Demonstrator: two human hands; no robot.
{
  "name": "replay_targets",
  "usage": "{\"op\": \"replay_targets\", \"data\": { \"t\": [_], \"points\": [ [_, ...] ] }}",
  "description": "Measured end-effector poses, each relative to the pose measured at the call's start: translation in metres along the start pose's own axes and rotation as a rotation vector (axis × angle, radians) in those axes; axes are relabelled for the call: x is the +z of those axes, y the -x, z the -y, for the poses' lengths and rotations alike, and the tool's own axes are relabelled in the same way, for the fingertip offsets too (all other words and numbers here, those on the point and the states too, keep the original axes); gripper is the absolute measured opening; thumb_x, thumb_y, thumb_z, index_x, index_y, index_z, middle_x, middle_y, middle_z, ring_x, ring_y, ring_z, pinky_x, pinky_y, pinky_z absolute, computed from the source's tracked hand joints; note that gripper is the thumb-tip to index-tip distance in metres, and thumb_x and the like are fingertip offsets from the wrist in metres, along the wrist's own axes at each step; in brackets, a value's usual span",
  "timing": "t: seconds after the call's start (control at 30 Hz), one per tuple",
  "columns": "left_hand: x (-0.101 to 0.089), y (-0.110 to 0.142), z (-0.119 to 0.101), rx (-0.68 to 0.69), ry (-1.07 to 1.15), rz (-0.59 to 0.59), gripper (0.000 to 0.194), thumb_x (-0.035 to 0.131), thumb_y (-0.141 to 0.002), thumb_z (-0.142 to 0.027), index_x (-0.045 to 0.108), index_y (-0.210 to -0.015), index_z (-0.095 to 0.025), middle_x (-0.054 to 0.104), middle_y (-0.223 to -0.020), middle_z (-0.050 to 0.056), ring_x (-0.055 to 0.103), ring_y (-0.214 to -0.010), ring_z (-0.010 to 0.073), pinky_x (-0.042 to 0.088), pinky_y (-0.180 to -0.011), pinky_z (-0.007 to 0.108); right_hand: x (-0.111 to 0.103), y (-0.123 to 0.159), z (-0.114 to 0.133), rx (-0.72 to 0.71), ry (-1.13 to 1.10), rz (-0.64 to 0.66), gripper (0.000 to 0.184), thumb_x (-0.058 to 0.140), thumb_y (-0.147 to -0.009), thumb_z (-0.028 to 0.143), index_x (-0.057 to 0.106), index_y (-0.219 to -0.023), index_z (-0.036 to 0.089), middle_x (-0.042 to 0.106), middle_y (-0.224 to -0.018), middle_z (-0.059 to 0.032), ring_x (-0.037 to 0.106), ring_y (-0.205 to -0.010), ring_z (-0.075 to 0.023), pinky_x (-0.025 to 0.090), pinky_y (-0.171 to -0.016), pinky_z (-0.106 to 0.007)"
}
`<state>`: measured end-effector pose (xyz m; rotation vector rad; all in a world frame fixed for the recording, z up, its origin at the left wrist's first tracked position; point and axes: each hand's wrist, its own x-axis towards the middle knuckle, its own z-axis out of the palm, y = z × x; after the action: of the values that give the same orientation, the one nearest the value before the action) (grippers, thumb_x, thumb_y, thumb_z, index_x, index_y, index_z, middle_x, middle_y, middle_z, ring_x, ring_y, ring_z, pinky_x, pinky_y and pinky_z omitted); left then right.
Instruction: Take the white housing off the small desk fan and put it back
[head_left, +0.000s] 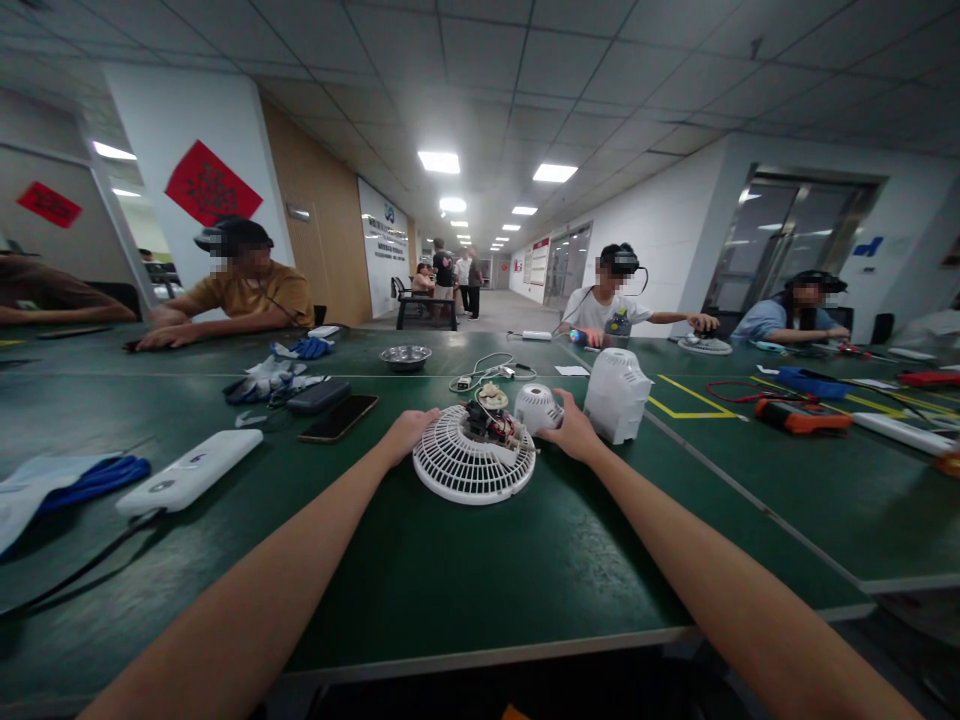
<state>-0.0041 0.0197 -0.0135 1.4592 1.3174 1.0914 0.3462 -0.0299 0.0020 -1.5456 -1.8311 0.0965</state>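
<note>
A round white fan grille [457, 470] lies on the green table, its slotted side facing up. Bare motor parts and wires [495, 425] sit exposed at its back edge, under a cream-coloured round piece [493, 397]. My left hand [406, 436] is closed on the grille's left rim, with the fingertips partly hidden. Beside the motor, at the grille's right edge, is a white dome-shaped motor cover [535, 408] with slots. My right hand [574, 432] wraps around the cover's right side. A white plastic housing [618, 396] stands upright just right of that hand.
A white cable [487, 372] and a metal bowl [406, 358] lie behind the grille. To the left are a phone [339, 418], a dark case [319, 396], gloves [274, 380] and a white power bank [191, 470]. An orange multimeter [802, 415] lies right. Co-workers sit across the table.
</note>
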Motion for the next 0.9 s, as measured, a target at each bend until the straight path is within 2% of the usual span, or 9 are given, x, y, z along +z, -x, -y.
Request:
{"op": "replay_targets", "data": {
  "t": [0.13, 0.47, 0.6, 0.9],
  "points": [
    [-0.001, -0.007, 0.0058, 0.019, -0.021, 0.075, 0.06, 0.064, -0.064, -0.068, 0.071, -0.079, -0.01, 0.071, -0.067, 0.008, 0.065, -0.066, 0.0232, 0.046, -0.066, 0.033, -0.0011, -0.0006, -0.002, 0.031, -0.003, 0.016, 0.085, 0.075, -0.067, 0.031, 0.03, -0.139, 0.021, 0.064, -0.109, -0.0082, 0.064, -0.095, -0.0256, 0.047, -0.089, -0.04],
    [-0.0007, -0.0057, 0.004, -0.013, -0.014, 0.059, 0.064, 0.067, -0.059, -0.069, 0.072, -0.081, -0.01, 0.072, -0.069, 0.009, 0.066, -0.067, 0.0248, 0.045, -0.067, 0.034, 0.001, -0.0025, -0.0054, 0.059, 0.018, 0.019, 0.089, 0.077, -0.066, 0.034, 0.03, -0.14, 0.021, 0.066, -0.107, -0.008, 0.065, -0.093, -0.025, 0.048, -0.087, -0.038],
    [-0.0009, -0.006, 0.0042, 0.013, -0.027, 0.071, 0.067, 0.066, -0.06, -0.071, 0.072, -0.083, -0.009, 0.072, -0.07, 0.01, 0.065, -0.068, 0.0245, 0.044, -0.068, 0.035, 0.0016, -0.0035, -0.0067, 0.056, 0.022, 0.03, 0.09, 0.077, -0.066, 0.035, 0.029, -0.141, 0.02, 0.066, -0.107, -0.0088, 0.065, -0.092, -0.0251, 0.048, -0.086, -0.037],
    [-0.0006, -0.0031, 0.0005, -0.025, -0.013, 0.057, 0.063, 0.068, -0.059, -0.069, 0.071, -0.078, -0.01, 0.071, -0.067, 0.009, 0.065, -0.068, 0.0246, 0.044, -0.066, 0.034, 0.0021, -0.0035, -0.0084, 0.049, 0.027, 0.031, 0.086, 0.077, -0.067, 0.035, 0.031, -0.139, 0.021, 0.065, -0.11, -0.0084, 0.064, -0.092, -0.0239, 0.048, -0.085, -0.035]
  ]
}}
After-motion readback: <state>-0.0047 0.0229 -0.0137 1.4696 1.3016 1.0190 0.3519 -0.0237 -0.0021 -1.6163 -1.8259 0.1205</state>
